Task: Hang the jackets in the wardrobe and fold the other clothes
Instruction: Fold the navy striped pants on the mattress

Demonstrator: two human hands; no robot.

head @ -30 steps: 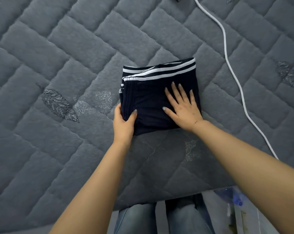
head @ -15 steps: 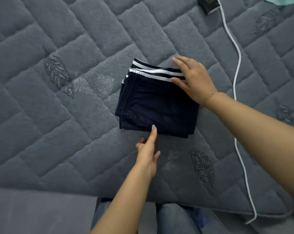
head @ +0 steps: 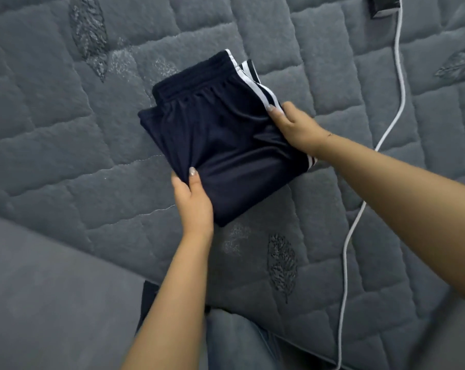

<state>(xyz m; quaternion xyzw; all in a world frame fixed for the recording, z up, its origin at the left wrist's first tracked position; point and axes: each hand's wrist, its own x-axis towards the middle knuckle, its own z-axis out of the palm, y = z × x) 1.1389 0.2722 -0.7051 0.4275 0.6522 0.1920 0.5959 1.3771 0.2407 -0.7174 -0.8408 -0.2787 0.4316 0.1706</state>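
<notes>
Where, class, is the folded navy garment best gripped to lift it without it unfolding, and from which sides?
Grip the folded navy garment at two opposite edges, thumb on top, fingers underneath, so all layers are pinched together. The left hand does this from the near corner, the right hand from the white-striped side. The stacked layers would likely slip apart under a one-sided grip.

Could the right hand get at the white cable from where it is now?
Probably yes: the white cable lies bare on the quilted bed cover just beyond the right hand, but that hand grips the folded shorts.
</notes>
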